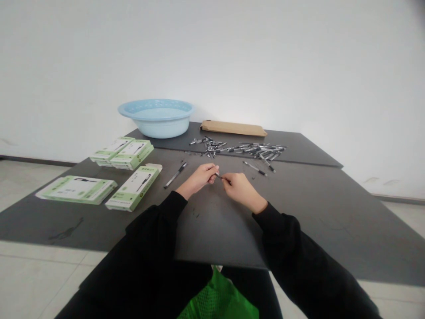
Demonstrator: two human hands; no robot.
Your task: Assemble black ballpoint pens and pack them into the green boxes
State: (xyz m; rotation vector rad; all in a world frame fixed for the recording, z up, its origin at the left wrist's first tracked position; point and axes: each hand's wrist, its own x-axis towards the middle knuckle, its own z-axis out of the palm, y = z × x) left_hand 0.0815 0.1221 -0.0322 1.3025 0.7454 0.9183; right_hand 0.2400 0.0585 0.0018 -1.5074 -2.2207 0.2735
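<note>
Over the middle of the dark table point(325, 204), my left hand point(199, 177) and my right hand point(241, 189) meet, both pinched on one thin dark pen point(220, 177) held between their fingertips. Only a short piece of the pen shows between the fingers. A single finished pen point(175, 175) lies on the table just left of my left hand. Behind my hands is a spread-out pile of pens and pen parts point(242, 149).
Several green-and-white boxes point(133, 188) lie on the left of the table, one with an open end. A light blue basin point(156, 117) and a flat brown envelope point(232, 128) sit at the far edge by the white wall. Something green point(219, 301) lies under the near edge.
</note>
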